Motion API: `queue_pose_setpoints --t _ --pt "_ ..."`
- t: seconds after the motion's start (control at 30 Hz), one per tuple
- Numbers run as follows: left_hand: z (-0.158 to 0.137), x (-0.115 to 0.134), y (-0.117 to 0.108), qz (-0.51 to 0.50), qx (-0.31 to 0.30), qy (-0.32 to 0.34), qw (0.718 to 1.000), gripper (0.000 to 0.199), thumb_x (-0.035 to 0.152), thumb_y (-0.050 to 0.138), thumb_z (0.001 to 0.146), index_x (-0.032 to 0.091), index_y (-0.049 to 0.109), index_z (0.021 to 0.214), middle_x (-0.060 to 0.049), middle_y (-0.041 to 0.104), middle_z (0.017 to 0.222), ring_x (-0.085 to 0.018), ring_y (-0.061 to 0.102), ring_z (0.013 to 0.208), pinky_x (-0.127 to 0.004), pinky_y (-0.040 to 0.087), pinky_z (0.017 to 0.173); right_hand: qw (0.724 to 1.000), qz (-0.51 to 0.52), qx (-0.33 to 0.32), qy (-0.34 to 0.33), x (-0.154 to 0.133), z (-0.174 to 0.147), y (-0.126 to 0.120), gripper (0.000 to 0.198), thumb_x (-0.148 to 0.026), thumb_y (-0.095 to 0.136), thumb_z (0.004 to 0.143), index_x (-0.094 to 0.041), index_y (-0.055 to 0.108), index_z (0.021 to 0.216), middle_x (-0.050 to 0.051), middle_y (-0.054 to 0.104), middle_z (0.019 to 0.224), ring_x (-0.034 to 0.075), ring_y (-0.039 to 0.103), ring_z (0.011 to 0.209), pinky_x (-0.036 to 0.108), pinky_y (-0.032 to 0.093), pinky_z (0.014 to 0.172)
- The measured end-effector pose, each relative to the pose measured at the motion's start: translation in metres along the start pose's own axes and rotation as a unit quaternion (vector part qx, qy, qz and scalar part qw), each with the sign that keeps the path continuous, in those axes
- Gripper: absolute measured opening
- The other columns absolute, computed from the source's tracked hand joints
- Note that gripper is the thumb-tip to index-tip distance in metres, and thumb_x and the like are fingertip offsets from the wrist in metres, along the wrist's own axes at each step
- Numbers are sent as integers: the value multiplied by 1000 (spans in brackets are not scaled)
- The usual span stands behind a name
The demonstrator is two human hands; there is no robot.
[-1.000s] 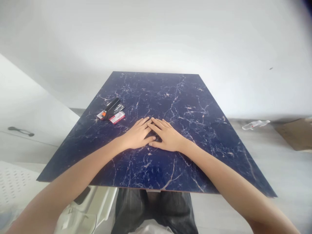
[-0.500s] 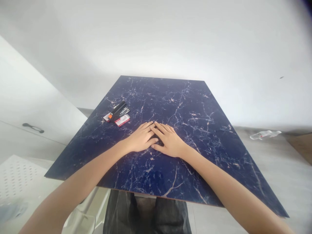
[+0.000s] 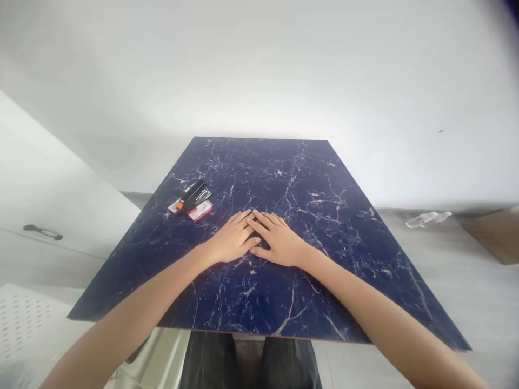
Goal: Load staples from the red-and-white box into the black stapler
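Observation:
My left hand (image 3: 234, 237) lies palm down on the dark blue, white-veined tabletop (image 3: 259, 302), its fingers stretched out and holding nothing. Beside it, my right hand (image 3: 279, 240) rests flat too, fingers apart. The fingertips of the two hands meet and slightly overlap near the middle of the table. Left of and beyond my left hand is a black stapler (image 3: 192, 195) with an orange part at its near end. It lies against a small red-and-white box (image 3: 200, 210), and a clear-looking packet with dark contents sits beside it. Neither hand touches these things.
A clear plastic bottle (image 3: 427, 219) lies on the floor at the right, near a brown cardboard box (image 3: 494, 235). White furniture with a dark handle (image 3: 42, 232) stands at the left, above a white perforated seat (image 3: 24, 324). A white wall rises behind the table.
The view has shifted slightly, so the table and the things on it appear a little lower and further left. Both hands stay flat in the same place on the tabletop.

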State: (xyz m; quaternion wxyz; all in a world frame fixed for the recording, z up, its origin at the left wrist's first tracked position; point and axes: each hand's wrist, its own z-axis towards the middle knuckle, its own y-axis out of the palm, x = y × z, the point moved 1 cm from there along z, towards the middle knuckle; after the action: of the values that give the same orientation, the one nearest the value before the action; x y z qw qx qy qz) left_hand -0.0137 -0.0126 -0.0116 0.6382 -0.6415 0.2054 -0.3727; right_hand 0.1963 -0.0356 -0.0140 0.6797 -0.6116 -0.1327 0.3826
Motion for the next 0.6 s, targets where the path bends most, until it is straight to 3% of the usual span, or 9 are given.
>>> queue_pose_setpoints --t 0.6 --pt "0 0 -3 -11 22 0 1000 56 45 43 110 14 49 157 -19 41 167 -37 33 158 -60 30 127 1000 26 -2 11 -1 -1 -6 80 -53 61 99 -17 36 166 19 29 173 36 30 160 61 25 130"
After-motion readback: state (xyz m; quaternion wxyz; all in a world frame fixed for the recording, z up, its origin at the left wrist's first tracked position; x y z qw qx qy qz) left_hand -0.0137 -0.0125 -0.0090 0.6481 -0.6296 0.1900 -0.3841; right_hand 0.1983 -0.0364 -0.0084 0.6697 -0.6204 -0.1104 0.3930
